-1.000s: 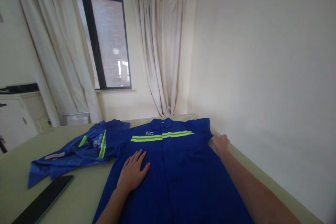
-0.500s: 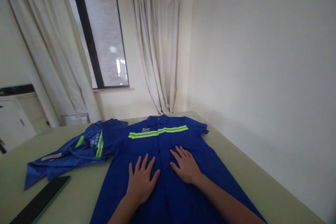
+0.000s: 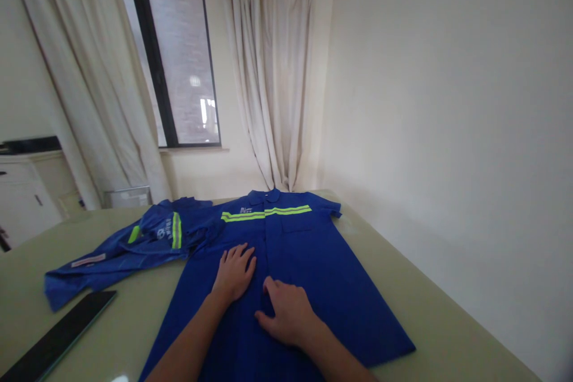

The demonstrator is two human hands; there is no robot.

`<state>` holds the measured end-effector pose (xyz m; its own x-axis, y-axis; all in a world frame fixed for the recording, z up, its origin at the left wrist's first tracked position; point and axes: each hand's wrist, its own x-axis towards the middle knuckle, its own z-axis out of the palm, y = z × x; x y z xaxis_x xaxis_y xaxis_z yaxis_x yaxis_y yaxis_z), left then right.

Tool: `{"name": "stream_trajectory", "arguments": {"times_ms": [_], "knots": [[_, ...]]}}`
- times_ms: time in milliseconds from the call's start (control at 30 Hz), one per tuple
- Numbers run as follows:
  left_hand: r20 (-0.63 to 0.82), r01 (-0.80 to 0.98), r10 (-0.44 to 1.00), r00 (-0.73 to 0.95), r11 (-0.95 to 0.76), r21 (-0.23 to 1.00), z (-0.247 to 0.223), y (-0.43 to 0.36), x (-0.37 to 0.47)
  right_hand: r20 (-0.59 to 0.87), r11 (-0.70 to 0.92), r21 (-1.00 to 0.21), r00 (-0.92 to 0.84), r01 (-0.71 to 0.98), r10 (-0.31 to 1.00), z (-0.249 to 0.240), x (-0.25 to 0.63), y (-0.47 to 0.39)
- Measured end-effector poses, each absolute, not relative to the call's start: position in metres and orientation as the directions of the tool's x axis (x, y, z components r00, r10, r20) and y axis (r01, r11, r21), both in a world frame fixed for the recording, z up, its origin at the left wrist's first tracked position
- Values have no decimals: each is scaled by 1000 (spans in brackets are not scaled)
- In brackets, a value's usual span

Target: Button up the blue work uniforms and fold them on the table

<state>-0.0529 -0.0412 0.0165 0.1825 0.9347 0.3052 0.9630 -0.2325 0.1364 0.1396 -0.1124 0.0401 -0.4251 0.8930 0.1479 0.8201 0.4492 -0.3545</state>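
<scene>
A blue work shirt [image 3: 326, 274] with a yellow-green reflective stripe lies front side up on the pale green table, its collar at the far end. My left hand [image 3: 235, 271] rests flat on the shirt, left of the button placket, with fingers apart. Near the placket and closer to me is my right hand [image 3: 286, 313]; its fingers are bent, thumb apart from them, and nothing shows between them. A second blue garment [image 3: 134, 250] with reflective patches lies crumpled to the left, against the shirt's left side.
A dark flat panel [image 3: 62, 331] lies on the table [image 3: 430, 310] at the near left. A wall borders the table on the right. Curtains [image 3: 277, 71], a window and a white cabinet [image 3: 27, 197] stand beyond it.
My right hand has moved down and left towards the placket, and its fingers have bent. My left hand has shifted slightly up and left. The shirt's lower right corner now shows.
</scene>
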Motion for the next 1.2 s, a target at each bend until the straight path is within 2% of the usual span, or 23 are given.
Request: {"name": "stream_trajectory", "arguments": {"times_ms": [67, 167, 267, 367, 467, 567, 633, 700, 767, 833, 900, 1000, 1100, 1200], "knots": [[337, 958, 916, 218, -267, 107, 24, -46, -52, 78, 401, -333, -399, 853, 914, 42, 142, -118], [328, 955, 913, 243, -284, 83, 31, -52, -48, 54, 364, -343, -368, 866, 928, 47, 151, -110], [307, 966, 926, 218, -250, 67, 28, -59, -39, 33, 385, -447, -415, 808, 909, 53, 162, -99], [292, 974, 937, 193, -219, 59, 18, -69, -33, -76, 403, -561, -530, 723, 844, 59, 170, -99], [351, 958, 918, 184, -247, 144, 8, -74, -38, -129, 449, -509, -581, 734, 804, 63, 168, -111], [414, 918, 896, 162, -290, 270, 5, -70, -50, -58, 463, -417, -532, 782, 845, 62, 159, -121], [442, 901, 885, 150, -306, 308, 7, -68, -56, -2, 444, -477, -506, 758, 862, 59, 154, -120], [494, 876, 857, 148, -345, 336, 12, -71, -58, 10, 378, -655, -492, 654, 870, 55, 154, -113], [561, 833, 814, 150, -410, 373, 22, -82, -57, -42, 220, -841, -464, 495, 885, 50, 157, -102], [591, 763, 781, 202, -504, 405, 37, -99, -54, -114, 40, -938, -413, 345, 904, 44, 160, -91], [551, 674, 765, 334, -603, 427, 52, -120, -47, -134, -62, -975, -348, 211, 928, 39, 162, -84], [446, 593, 753, 485, -657, 466, 64, -144, -35, -106, -98, -994, -257, 44, 961, 32, 163, -78], [420, 575, 805, 420, -594, 563, 55, -153, -24, -111, -125, -991, -203, -55, 973, 29, 163, -75], [394, 534, 867, 305, -498, 683, 41, -151, -18, -99, -118, -990, -211, -83, 972, 30, 163, -75]]}}
